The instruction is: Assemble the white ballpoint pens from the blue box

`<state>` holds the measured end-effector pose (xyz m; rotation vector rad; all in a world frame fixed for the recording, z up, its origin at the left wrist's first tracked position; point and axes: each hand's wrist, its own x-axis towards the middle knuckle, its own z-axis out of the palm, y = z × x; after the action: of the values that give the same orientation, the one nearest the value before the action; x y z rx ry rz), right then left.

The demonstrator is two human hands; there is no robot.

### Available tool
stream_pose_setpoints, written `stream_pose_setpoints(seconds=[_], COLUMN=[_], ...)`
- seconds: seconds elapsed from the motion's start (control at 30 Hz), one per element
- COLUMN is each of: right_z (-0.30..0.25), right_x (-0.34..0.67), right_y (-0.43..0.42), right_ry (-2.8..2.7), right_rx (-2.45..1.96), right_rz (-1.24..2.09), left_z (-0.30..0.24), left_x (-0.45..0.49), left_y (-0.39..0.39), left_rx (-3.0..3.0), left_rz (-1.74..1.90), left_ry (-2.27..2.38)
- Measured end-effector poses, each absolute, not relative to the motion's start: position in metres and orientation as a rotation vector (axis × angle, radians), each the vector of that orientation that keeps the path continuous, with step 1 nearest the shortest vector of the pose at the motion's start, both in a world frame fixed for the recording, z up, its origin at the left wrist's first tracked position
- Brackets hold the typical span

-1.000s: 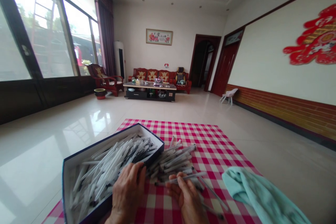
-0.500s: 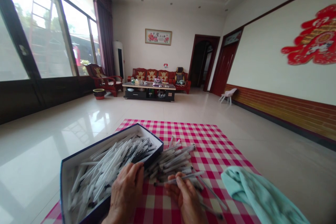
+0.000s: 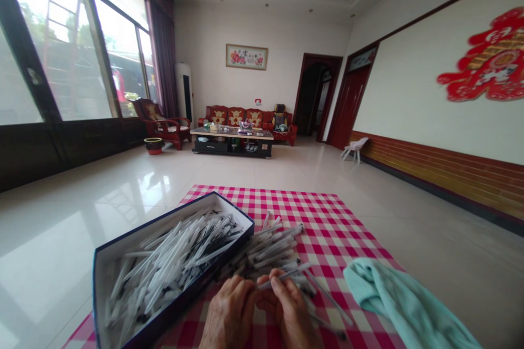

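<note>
My right hand [image 3: 289, 305] pinches a clear pen [image 3: 301, 269] with a slim translucent barrel, between thumb and fingers. Right beside it, my left hand [image 3: 231, 305] is closed at the pen's left end, and its fingers hide that end. Just beyond both hands a pile of similar pens [image 3: 274, 245], some with dark ends, lies on the checked tablecloth [image 3: 323, 212]. To the left stands an open blue-edged box [image 3: 229, 204] holding many clear pens or pen barrels [image 3: 176, 256]. A few loose pens [image 3: 331, 297] lie to the right of my right hand.
A crumpled mint-green cloth [image 3: 393, 289] lies on the tablecloth at the right. Past the table, a tiled floor leads to a low coffee table [image 3: 233, 132], a red wooden sofa [image 3: 229, 114] and an armchair [image 3: 164, 125]. A small chair [image 3: 355, 147] stands by the right wall.
My left hand has moved right, from beside the box's edge to my right hand, and now closes at the pen's left end. My right hand keeps its pinch on the pen.
</note>
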<state>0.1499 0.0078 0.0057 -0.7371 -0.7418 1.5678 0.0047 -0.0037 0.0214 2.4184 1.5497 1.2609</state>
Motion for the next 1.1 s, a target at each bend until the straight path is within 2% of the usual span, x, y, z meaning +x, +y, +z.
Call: stream_pose_setpoints(seconds=[0.2, 0.5, 0.67, 0.8, 0.93, 1.1], right_z=[0.006, 0.009, 0.010, 0.008, 0.009, 0.008], right_x=[0.151, 0.160, 0.161, 0.156, 0.150, 0.146], right_y=[0.008, 0.015, 0.016, 0.013, 0.009, 0.006], right_ry=[-0.700, -0.473, -0.449, -0.542, -0.733, -0.952], right_rx=[-0.778, -0.646, -0.649, -0.697, -0.722, -0.746], right_rz=[1.538, 1.477, 1.482, 1.517, 1.543, 1.527], left_z=[0.024, 0.066, 0.074, 0.077, 0.077, 0.070], left_x=[-0.002, -0.046, -0.077, -0.084, -0.081, -0.066], left_y=[-0.001, 0.005, 0.012, 0.013, 0.012, 0.012], left_rx=[2.413, 2.387, 2.194, 1.970, 1.932, 2.029], left_rz=[1.184, 1.032, 1.082, 0.905, 0.848, 1.053], left_ry=[1.591, 1.770, 2.199, 2.489, 2.468, 2.249])
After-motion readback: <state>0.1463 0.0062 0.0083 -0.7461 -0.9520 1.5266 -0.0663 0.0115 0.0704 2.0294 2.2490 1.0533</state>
